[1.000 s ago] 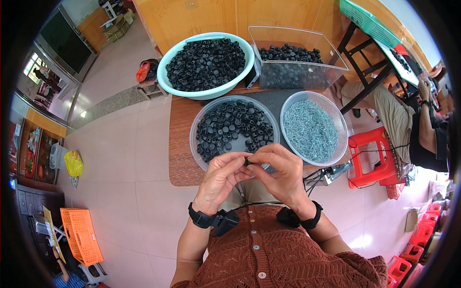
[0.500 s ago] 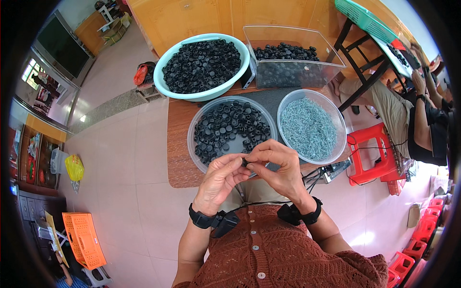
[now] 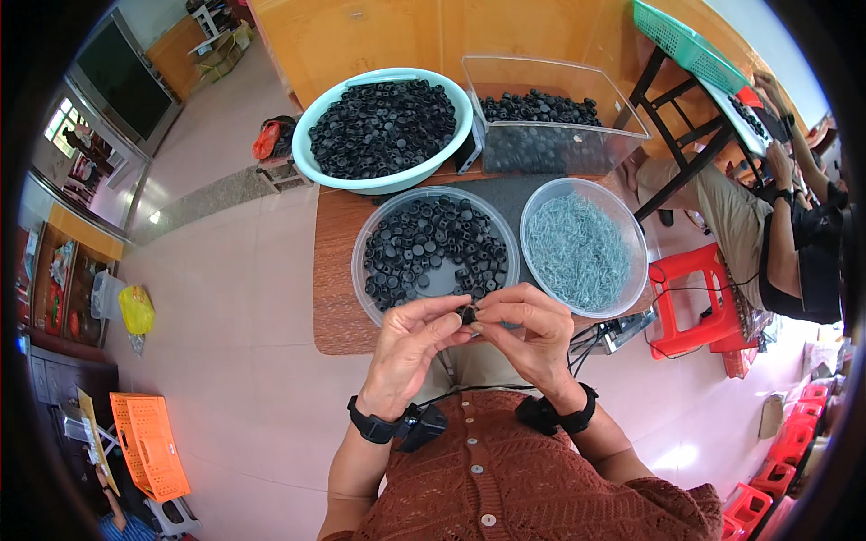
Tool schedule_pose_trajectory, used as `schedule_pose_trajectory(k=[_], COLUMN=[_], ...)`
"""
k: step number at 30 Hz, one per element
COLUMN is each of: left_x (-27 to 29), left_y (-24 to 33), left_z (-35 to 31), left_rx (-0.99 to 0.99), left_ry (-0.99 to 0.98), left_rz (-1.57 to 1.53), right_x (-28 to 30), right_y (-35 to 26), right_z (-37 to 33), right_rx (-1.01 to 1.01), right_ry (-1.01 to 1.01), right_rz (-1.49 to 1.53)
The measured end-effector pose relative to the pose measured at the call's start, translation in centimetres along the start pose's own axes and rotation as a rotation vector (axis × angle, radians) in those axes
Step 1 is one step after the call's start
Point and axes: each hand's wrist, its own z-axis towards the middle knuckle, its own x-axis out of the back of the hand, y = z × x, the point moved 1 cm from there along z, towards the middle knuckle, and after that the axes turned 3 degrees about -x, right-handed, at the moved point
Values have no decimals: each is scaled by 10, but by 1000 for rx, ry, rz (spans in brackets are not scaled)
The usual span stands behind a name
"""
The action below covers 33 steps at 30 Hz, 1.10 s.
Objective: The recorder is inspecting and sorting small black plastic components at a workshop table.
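My left hand (image 3: 410, 347) and my right hand (image 3: 532, 332) meet in front of my chest, fingertips pinched together on one small black plastic part (image 3: 468, 314). Both hands hover over the near rim of a clear round bowl (image 3: 363, 261) holding several black ring-shaped parts. To its right stands a second clear bowl (image 3: 637, 243) filled with small silvery metal pieces. Behind them sit a pale teal basin (image 3: 316, 167) heaped with black parts and a clear rectangular bin (image 3: 564, 149) with more black parts.
The bowls rest on a small brown wooden table (image 3: 332, 270) above a tiled floor. A red plastic stool (image 3: 690, 311) stands at right, beside another person seated at a dark metal-legged table. An orange crate (image 3: 149, 446) lies at lower left.
My hands stay joined on the small black part, with only slight finger movement. The view has shifted a little; the bowls have not moved.
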Motion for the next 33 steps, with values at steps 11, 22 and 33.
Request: schedule_pose_trajectory(k=[11,22,33], left_x=[-6,-5,-18], left_y=[9,4,1], left_z=[-6,-2,21], left_rx=[-80,-75,-15], left_ry=[14,30,-145], left_rz=[87,54,-90], right_x=[-2,1,19], right_y=[-2,1,-16], right_z=[-4,-3,3], right_rx=[-168,-109,85], right_ry=[3,4,148], right_rz=[170,167,-130])
